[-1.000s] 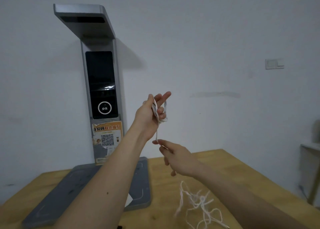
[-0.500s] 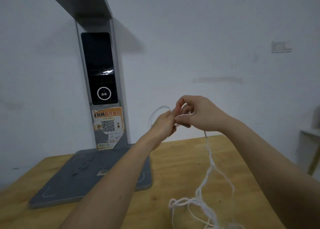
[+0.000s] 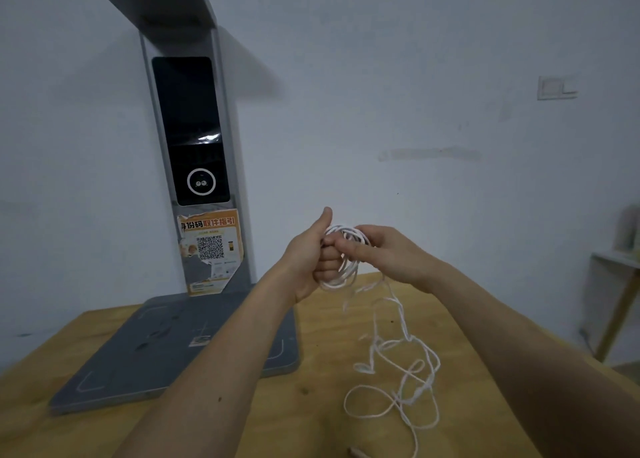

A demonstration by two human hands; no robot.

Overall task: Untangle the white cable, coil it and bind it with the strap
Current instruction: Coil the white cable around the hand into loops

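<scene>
White cable [image 3: 341, 260] loops wrap the left hand's [image 3: 311, 263] grip.

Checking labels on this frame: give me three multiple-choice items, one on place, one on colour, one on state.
1. Where does the loose part of the cable lie?
A. on the wooden table
B. on the grey base
C. on the floor

2. What colour is the cable?
A. black
B. white
C. orange

3. What is the left hand doing?
A. resting flat
B. gripping coiled loops
C. pointing at the wall

Key: 1 A, strands sprawl on the wood; 2 B, it shows white; 3 B, fingers curl round the loops, thumb up, the right hand at them.
</scene>
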